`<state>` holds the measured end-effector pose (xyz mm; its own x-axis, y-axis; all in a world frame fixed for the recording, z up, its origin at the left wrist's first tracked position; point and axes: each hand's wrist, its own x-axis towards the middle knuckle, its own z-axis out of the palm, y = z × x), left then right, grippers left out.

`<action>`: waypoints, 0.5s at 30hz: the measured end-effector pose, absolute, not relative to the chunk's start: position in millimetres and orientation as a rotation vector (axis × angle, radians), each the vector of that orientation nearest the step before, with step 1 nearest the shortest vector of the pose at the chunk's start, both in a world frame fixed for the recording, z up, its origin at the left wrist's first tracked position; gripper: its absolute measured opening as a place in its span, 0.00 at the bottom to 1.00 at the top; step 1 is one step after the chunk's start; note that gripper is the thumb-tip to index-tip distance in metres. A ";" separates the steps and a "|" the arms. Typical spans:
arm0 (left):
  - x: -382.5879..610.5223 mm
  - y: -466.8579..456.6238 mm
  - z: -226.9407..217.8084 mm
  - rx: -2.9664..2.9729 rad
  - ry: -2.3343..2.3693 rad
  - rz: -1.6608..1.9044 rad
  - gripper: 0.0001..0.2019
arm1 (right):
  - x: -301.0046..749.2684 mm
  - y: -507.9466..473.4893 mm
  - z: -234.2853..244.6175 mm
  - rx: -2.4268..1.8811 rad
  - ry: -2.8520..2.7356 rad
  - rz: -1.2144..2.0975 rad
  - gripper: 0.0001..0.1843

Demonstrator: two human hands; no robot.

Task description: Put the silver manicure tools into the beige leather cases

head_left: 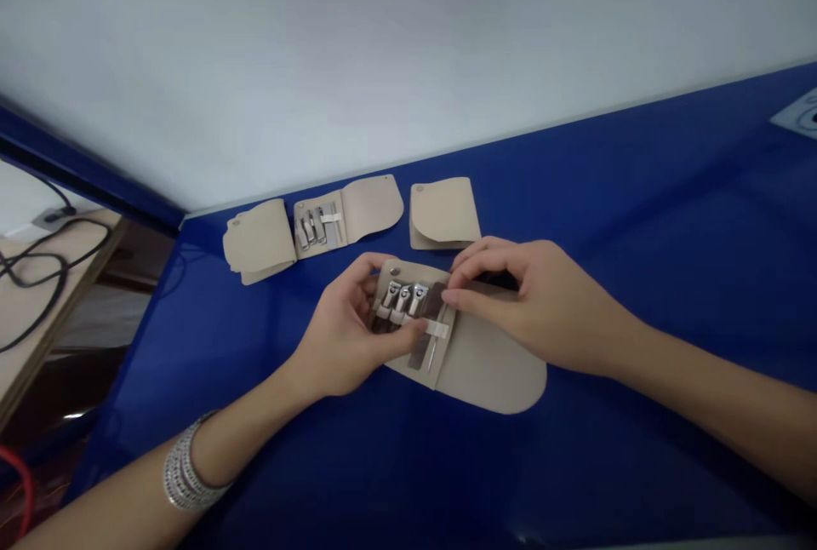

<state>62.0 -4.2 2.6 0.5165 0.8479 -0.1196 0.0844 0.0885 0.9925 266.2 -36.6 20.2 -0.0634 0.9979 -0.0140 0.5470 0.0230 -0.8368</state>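
Well, both hands are busy on one open beige leatherette manicure case, lying near the middle of the glossy blue worktop, its rounded flap spread rightward, which leaves the tools exposed. The hands are apart but meet at this case. The left hand curls round its left end, apparently to steady it, with the thumb near a white elastic strap. The right hand reaches across from the other side, its fingertips at the upper edge beside a slim dark tool; whether they grip anything is hidden. Three chrome nail clippers stand in a neat row beside a steel nail file. Beyond lie an open twin kit and two folded beige cases.
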 end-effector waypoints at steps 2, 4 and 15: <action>61.7 -4.2 2.5 1.387 0.886 0.694 0.23 | 266.2 -36.6 20.3 -1.588 -1.676 0.920 0.05; 61.6 -4.5 2.6 1.392 0.884 0.694 0.23 | 266.2 -36.7 20.7 -1.594 -1.675 0.920 0.06; 61.4 -4.2 1.6 1.398 0.882 0.688 0.23 | 265.6 -37.2 21.6 -1.592 -1.669 0.922 0.06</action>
